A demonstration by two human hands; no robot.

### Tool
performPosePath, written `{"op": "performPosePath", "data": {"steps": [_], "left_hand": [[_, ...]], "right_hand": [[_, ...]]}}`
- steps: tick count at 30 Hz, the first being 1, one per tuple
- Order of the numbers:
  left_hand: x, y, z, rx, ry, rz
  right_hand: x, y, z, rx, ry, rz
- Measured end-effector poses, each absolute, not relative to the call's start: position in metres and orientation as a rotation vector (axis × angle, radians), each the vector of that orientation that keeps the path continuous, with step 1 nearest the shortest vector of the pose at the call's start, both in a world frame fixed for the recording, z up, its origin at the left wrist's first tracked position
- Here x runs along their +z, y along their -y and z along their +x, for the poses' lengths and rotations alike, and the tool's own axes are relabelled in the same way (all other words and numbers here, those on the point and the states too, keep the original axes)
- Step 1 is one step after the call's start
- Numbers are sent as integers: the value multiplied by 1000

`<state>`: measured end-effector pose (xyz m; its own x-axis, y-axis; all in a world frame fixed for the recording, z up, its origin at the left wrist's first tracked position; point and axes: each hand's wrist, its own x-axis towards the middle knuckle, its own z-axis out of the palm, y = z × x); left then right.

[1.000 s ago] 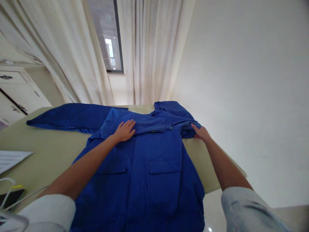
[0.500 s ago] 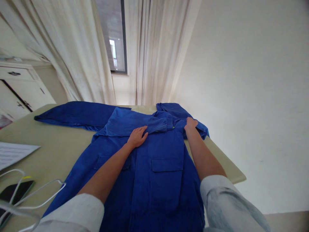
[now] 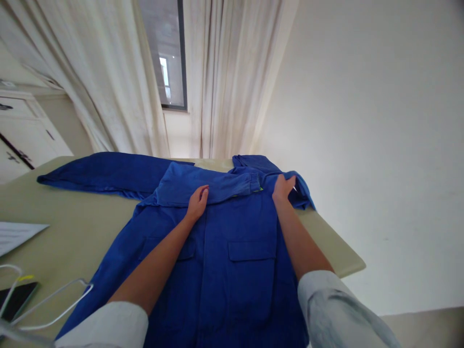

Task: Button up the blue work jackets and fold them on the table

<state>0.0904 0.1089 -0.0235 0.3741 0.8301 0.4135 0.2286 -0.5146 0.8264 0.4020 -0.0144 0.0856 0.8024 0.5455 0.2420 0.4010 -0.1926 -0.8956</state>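
Observation:
A blue work jacket lies front up on the table, its chest pocket flaps showing. One sleeve is folded across the upper chest, with its elastic cuff toward the right. My left hand is at the lower edge of that sleeve, thumb side up, fingers loosely bent and partly hidden; I see no cloth lifted by it. On the right, the other sleeve is bunched near the table edge. My right hand is closed on its cloth, and the fabric bulges open beside the thumb.
A long darker blue piece of cloth stretches left behind the jacket. On the table's left are a paper sheet, a dark phone and a white cable. The table ends close to the wall at right; curtains hang behind.
My left hand has shifted left and turned from flat and spread to thumb side up with bent fingers. My right hand has turned slightly, and the right sleeve's cloth gapes wider. The view has shifted slightly.

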Motion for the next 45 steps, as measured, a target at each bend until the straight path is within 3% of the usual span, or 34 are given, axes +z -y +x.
{"op": "performPosePath", "data": {"steps": [6,16,20,25,33,38,45], "left_hand": [[-22,-118,84,1267,-821,1165],[4,-137,57,1261,-634,182],[15,-152,39,1269,-578,329],[11,-163,23,1412,-939,567],[16,-193,7,1506,-1231,921],[32,-217,-5,1159,-1480,1361],[31,-224,-24,758,-1709,1828]], "right_hand": [[27,23,320,122,1811,-2213],[-5,34,323,19,1704,-2103],[0,37,322,-189,1649,-1992],[0,44,328,-391,1378,-2363],[21,9,358,-76,951,-2429],[45,-26,382,417,944,-2206],[39,-19,405,697,918,-2078]]}}
